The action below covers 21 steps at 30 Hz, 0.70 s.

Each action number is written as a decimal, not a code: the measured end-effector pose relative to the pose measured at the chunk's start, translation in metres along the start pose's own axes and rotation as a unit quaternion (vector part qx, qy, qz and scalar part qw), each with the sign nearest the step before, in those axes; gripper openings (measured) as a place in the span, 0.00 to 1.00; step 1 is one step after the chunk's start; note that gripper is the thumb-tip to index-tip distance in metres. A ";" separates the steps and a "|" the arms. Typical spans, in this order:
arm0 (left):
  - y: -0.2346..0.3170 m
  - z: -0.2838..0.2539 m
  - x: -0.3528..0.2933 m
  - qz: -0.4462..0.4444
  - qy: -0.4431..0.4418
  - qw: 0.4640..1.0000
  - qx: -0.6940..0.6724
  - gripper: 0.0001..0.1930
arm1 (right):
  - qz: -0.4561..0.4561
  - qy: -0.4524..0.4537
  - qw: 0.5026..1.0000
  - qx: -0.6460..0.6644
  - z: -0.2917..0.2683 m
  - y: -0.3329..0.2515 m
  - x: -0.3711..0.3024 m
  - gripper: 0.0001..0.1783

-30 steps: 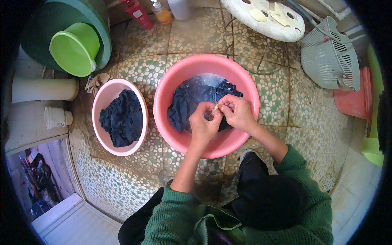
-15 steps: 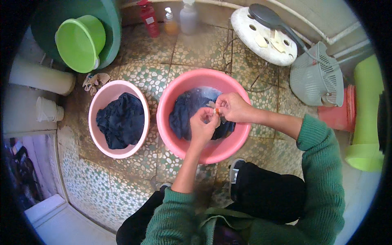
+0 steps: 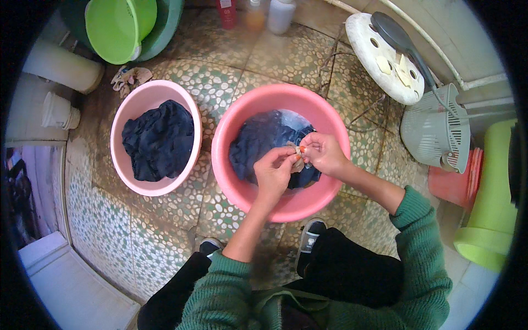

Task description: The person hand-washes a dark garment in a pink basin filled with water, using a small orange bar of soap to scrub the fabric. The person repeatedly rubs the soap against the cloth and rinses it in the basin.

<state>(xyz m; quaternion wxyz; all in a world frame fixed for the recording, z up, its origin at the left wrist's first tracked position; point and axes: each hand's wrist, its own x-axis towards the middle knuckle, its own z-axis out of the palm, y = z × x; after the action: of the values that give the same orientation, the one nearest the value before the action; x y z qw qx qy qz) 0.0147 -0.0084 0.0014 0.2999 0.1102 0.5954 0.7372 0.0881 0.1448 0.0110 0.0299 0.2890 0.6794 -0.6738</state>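
Note:
Both my hands are over the deep pink basin [image 3: 224, 184], which holds dark blue wet clothes [image 3: 254, 138] and some soapy water. My left hand [image 3: 273, 168] pinches a small, crumpled beige cloth [image 3: 297, 163]. My right hand [image 3: 325, 155] grips the same cloth from the other side. A little orange shows between the fingertips; what it belongs to I cannot make out. To the left stands a pale pink basin [image 3: 117, 159] with a dark garment [image 3: 159, 140] bunched inside.
Green basins [image 3: 121, 27] lean at the back left, near a crumpled rag [image 3: 131, 78]. Bottles [image 3: 281, 16] line the back wall. At the right are a white perforated stool [image 3: 360, 36] with a shower head [image 3: 391, 28], a grey basket [image 3: 423, 129] and a red bucket [image 3: 448, 184].
The view has shifted, so the bottles and green basins sit higher in the picture. My hands stay close together on the beige cloth, and my fingers have shifted slightly on it.

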 end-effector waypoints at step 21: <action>0.007 -0.005 0.000 0.118 -0.050 0.967 0.218 0.04 | -0.066 -0.077 0.988 -0.113 -0.012 -0.027 -0.003 0.05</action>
<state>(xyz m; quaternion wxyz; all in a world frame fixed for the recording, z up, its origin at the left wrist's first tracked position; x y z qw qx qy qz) 0.0104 -0.0132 0.0073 0.2085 0.2793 0.7087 0.6134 0.0833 0.1570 0.0379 0.0705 0.1853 0.7645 -0.6134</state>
